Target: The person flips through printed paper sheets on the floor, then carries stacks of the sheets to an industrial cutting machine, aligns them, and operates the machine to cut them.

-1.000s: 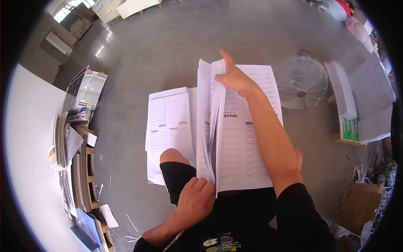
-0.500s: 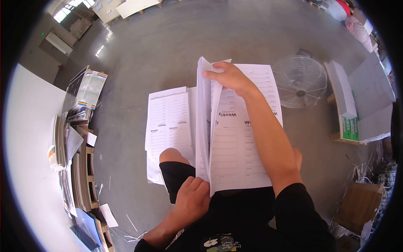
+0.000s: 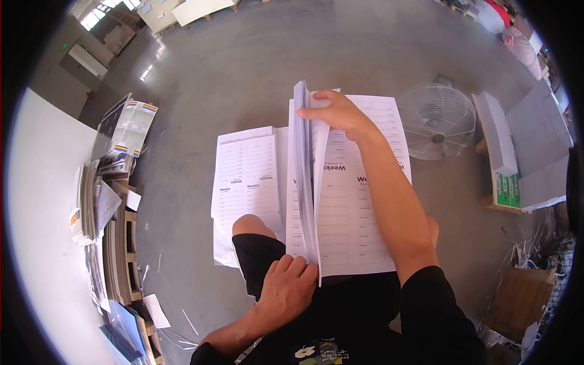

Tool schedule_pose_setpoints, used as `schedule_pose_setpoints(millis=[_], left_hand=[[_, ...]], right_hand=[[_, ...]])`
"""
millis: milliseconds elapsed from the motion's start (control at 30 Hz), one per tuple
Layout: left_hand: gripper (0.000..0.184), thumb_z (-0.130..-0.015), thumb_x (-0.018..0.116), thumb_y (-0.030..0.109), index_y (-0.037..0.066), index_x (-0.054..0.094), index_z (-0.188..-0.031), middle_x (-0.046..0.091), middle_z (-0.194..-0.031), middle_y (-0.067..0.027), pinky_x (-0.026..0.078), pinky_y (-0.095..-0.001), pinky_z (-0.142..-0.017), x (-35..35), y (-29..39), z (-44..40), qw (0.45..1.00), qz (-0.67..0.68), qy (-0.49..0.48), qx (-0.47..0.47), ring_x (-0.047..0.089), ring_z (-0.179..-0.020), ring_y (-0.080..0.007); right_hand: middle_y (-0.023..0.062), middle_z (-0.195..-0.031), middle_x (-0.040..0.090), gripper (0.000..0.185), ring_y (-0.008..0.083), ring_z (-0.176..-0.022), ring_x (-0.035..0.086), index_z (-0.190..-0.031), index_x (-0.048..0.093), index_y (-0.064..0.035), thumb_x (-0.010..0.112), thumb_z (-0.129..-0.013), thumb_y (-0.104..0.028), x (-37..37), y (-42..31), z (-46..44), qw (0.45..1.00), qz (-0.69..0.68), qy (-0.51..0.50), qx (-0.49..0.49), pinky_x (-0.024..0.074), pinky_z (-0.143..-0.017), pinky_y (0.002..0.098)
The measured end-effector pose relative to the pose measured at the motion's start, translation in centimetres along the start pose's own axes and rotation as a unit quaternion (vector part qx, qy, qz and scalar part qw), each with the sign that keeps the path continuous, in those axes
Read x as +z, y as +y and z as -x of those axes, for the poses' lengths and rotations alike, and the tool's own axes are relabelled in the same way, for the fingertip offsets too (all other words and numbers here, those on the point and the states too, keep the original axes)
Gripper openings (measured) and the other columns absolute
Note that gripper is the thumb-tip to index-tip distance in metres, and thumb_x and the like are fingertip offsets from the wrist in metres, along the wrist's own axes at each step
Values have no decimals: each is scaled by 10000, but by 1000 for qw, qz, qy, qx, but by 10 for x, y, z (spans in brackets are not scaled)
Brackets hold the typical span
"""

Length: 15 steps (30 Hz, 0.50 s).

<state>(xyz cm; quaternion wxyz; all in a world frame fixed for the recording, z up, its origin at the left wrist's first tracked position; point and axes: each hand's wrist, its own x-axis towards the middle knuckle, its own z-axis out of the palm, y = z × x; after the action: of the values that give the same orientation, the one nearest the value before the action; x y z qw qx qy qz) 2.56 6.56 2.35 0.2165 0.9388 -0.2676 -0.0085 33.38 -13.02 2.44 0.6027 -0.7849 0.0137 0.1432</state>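
A bundle of paper sheets (image 3: 306, 182) stands on edge, leaning, above a stack of printed weekly planner sheets (image 3: 347, 231) in front of me. My right hand (image 3: 340, 114) grips the far end of the bundle, thumb on its left side and fingers over the top. At the near end, my left hand (image 3: 289, 281) is closed with bent fingers around the bundle's lower corner. To the left lies a second stack of planner sheets (image 3: 246, 164), printed in two columns, beyond my knee. The surface under the stacks is mostly hidden.
On the right floor stands a round wire-guarded fan (image 3: 438, 121), beside a pallet with white and green packs (image 3: 507, 188). Piled boards and papers (image 3: 115, 261) line the left by a white panel (image 3: 45, 213). A cardboard box (image 3: 520, 301) sits at lower right among paper strips.
The raised bundle has shifted a little right and shows a thicker edge. My left hand has moved right along with its near end; my right hand keeps its grip at the far end.
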Motion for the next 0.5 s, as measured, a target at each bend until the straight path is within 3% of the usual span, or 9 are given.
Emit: schedule_pose_setpoints(millis=[167,233,500], left_hand=[[189,-778,758,87,92,613,-899,527,-874,-72,458,-404,-731,1,-2,2,1000,3,-7,-3,557,-853,-273],[191,-778,757,85,92,614,-903,527,-875,-72,459,-405,-732,0,-3,1,1000,4,-11,-4,557,-854,-274],[201,-776,761,78,78,609,-908,522,-872,-85,464,-410,-739,0,-3,1,1000,16,-13,-11,553,-852,-282]], right_hand=[[220,-1417,606,937,348,-1288,604,-1509,512,-53,910,-753,-440,-1,-1,1,1000,-5,-1,2,478,-1046,449],[236,-1431,585,909,336,-1256,636,-1499,485,17,905,-779,-346,-2,-5,3,1000,-4,-7,4,535,-1000,419],[240,-1426,591,908,333,-1252,643,-1512,469,15,900,-794,-336,-3,-1,2,1000,-13,-17,4,536,-1014,422]])
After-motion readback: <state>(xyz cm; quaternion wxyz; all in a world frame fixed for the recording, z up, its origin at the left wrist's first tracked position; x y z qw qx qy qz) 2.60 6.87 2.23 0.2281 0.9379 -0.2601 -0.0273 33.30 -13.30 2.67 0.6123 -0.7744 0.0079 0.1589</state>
